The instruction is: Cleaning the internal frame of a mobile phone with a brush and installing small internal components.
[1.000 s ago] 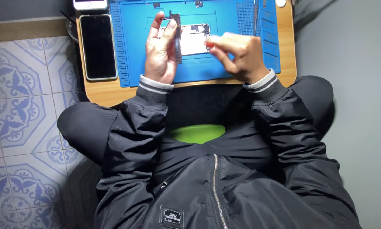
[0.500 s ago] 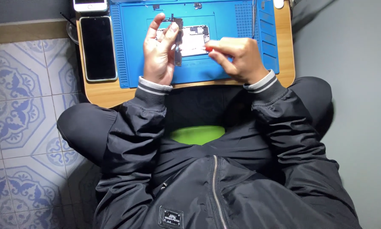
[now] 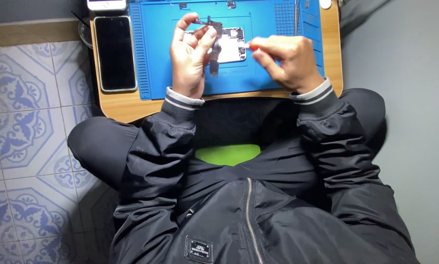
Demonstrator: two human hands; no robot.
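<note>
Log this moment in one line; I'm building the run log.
left hand: holds small dark flat part | right hand: pinches thin tool | below: opened phone body on blue work mat

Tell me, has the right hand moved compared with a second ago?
Yes, slightly. The right hand has drifted toward the right edge of the blue mat, its fingers now just right of the opened phone instead of over it.
</note>
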